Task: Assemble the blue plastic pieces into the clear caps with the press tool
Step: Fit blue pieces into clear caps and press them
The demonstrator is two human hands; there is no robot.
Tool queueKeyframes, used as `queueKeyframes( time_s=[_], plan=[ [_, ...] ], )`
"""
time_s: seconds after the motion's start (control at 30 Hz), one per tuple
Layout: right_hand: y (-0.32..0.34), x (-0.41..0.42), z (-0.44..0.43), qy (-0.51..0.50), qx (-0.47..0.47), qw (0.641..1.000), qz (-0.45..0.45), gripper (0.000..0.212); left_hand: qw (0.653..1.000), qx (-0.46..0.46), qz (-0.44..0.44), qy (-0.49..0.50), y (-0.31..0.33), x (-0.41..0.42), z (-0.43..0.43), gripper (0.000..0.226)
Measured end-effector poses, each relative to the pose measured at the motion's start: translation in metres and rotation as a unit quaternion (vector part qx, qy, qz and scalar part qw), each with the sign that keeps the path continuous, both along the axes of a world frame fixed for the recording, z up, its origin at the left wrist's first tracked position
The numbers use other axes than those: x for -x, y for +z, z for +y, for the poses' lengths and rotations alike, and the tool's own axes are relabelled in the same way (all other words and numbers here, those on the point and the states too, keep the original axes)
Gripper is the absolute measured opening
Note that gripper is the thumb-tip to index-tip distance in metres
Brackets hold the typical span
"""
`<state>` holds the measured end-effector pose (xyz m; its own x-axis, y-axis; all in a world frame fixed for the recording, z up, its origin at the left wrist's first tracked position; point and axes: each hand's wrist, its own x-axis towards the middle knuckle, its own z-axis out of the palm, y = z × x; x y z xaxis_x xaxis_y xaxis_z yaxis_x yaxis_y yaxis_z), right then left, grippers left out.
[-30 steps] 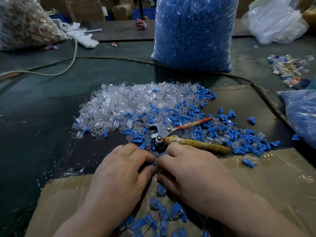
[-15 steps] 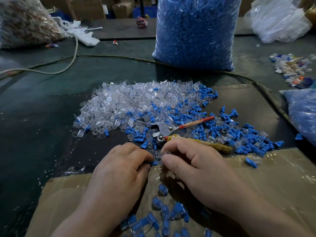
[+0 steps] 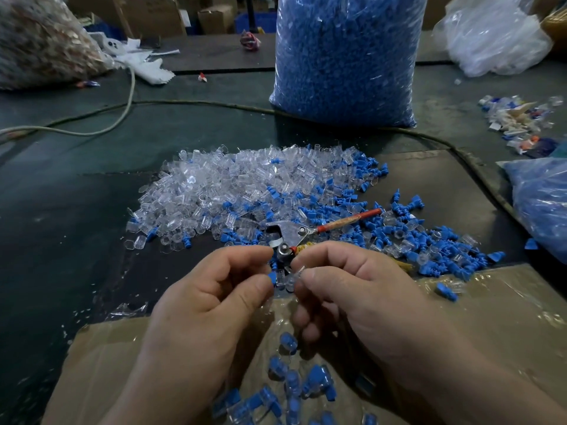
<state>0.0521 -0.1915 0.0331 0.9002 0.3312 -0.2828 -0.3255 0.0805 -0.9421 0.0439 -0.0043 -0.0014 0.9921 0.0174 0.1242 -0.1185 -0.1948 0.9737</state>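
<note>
Listing outward from the press tool [image 3: 290, 234], which lies flat on the dark bench with its metal head toward the person and its two handles running off to the right.

- Left hand [image 3: 211, 299]: just in front of the tool head, slightly left of it. Thumb and forefinger pinch a blue piece [image 3: 271, 277]; the other fingers are curled under.
- Right hand [image 3: 352, 296]: just in front of the tool head, slightly right. Thumb and forefinger pinch a clear cap [image 3: 299, 271]; the remaining fingers are folded beneath the palm.
- Key relation: the blue piece lies directly left of the cap, at the same height and very near it. Only its blue end shows, so its long axis cannot be told for sure. It seems to point right, toward the cap. A bit of clear plastic sits between the two; whose it is cannot be told.
- Judgement: the piece goes sideways into the cap, then to the tool. The right hand is nearer the handles, with the yellow-wrapped one just behind its knuckles.
- Clear caps pile [image 3: 233, 185]: behind and left of the tool.
- Loose blue pieces [image 3: 429, 240]: right of the tool.
- Assembled pieces [image 3: 294, 381]: well in front of the tool, on cardboard [image 3: 491, 317].
</note>
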Motion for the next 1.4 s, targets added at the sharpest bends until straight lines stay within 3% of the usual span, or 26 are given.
queueKeyframes(
  time_s=[0.13,0.27,0.67,0.77,0.9,1.03,1.33,1.4],
  plan=[
    [-0.001,0.001,0.002,-0.004,-0.034,0.999,-0.004,0.015,0.999,0.036,-0.016,-0.021,-0.002,0.002,-0.003,0.044],
    [-0.002,0.0,0.004,-0.01,-0.044,0.999,-0.008,0.015,0.999,0.026,-0.028,-0.002,-0.006,0.0,-0.003,0.031],
    [-0.001,0.001,0.005,-0.007,-0.057,0.998,-0.029,0.015,0.997,-0.06,-0.029,-0.029,-0.004,0.001,-0.009,0.041],
    [-0.001,0.0,0.006,-0.01,-0.067,0.997,-0.028,0.016,0.995,-0.089,-0.031,-0.037,-0.003,0.004,-0.009,0.034],
    [0.001,0.001,0.005,-0.007,-0.026,0.999,-0.023,0.017,1.0,0.007,-0.021,-0.002,-0.003,0.002,-0.005,0.046],
    [0.002,0.002,0.005,-0.017,-0.033,0.999,0.001,0.014,0.999,0.036,-0.03,0.023,-0.004,0.002,-0.001,0.059],
    [0.003,0.001,0.008,0.023,-0.123,0.99,0.06,0.013,0.994,0.104,-0.041,-0.015,0.004,0.006,-0.007,0.028],
    [0.003,0.001,0.008,0.033,-0.13,0.989,0.063,0.012,0.995,0.082,-0.047,-0.006,0.003,0.007,-0.007,0.025]
  ],
)
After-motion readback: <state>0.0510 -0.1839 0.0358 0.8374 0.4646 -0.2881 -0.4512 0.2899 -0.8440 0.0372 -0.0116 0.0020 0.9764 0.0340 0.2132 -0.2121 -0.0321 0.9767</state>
